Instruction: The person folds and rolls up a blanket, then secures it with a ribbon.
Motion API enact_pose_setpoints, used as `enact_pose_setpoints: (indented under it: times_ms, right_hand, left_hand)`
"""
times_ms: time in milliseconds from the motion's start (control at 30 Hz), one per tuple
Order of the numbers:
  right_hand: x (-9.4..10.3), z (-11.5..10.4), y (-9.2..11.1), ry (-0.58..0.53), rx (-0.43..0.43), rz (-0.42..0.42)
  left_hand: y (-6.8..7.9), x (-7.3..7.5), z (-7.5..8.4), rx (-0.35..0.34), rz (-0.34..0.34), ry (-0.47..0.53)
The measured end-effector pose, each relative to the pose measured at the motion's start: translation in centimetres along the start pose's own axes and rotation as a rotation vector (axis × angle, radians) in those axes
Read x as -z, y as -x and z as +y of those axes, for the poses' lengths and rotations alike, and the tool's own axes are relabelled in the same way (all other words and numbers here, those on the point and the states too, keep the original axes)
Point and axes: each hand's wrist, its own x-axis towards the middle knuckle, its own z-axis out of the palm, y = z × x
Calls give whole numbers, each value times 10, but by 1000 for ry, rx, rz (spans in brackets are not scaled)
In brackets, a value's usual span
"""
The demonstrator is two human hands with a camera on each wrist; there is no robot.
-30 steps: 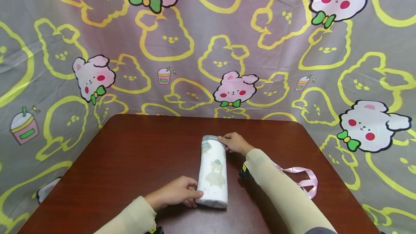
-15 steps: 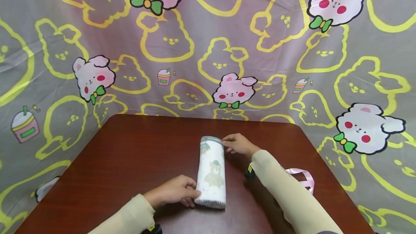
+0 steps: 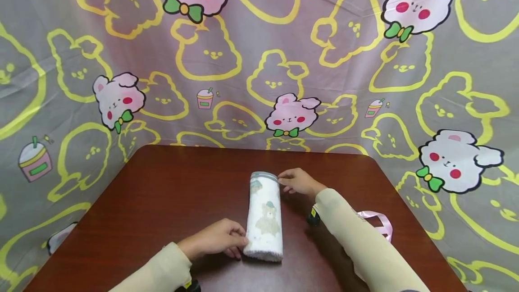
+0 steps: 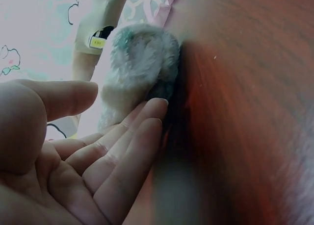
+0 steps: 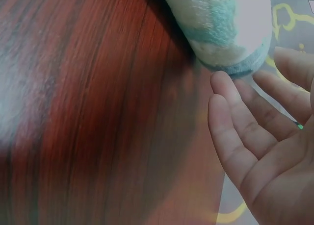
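A rolled white towel (image 3: pixel 263 220) with a bear print and a grey-blue band at its far end lies lengthwise on the brown table (image 3: pixel 194 184). My left hand (image 3: pixel 216 239) is at the towel's near left corner, its thumb and fingers loosely spread. In the left wrist view, the fingertips (image 4: pixel 156 107) reach right to the roll's fluffy end (image 4: pixel 142 58), low by the tabletop. At the far right corner is my right hand (image 3: pixel 299 181). Its relaxed fingers (image 5: pixel 245 117) come up to the banded end in the right wrist view, without curling round it.
A pink ribbon loop (image 3: pixel 379 220) lies on the table at the right, partly hidden behind the right sleeve (image 3: pixel 357 238). A cartoon-printed cloth (image 3: pixel 243 75) hangs around the table's back and sides.
My right hand has moved slightly right, its thumb coming off the towel's far end to its edge. The right sleeve now covers more of the ribbon. My left hand has barely moved.
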Motion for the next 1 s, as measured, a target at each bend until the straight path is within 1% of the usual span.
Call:
enact_pose_setpoints:
  times_ms: [167, 267, 400, 500, 600, 700, 767, 833, 900, 967, 1000]
  right_hand:
    - [12, 10, 8, 38, -2, -22]
    - [22, 16, 15, 53, -5, -33]
    - [37, 24, 26, 51, 8, -30]
    - [48, 32, 34, 45, 24, -28]
    - [57, 41, 43, 25, 15, -26]
    - [66, 48, 53, 13, 9, -23]
    - [71, 52, 62, -3, 9, -19]
    - [78, 55, 71, -8, 10, -7]
    - [84, 57, 81, -22, 2, 7]
    - [90, 53, 93, -34, -16, 32]
    - [93, 55, 98, -35, -23, 42]
  left_hand:
    - [-3, 5, 3, -17, 5, -53]
    - [-5, 8, 9, -36, 14, -112]
    - [-10, 13, 22, -82, 14, -192]
    - [-16, 15, 34, -117, -7, -229]
    - [-23, 13, 45, -137, -27, -256]
    - [-32, 8, 54, -151, -31, -292]
    - [-38, 2, 60, -163, -48, -321]
    - [-43, -6, 66, -194, -87, -357]
    - [-48, -15, 70, -242, -141, -399]
    - [-53, -26, 75, -292, -185, -465]
    - [-55, -31, 77, -313, -203, -507]
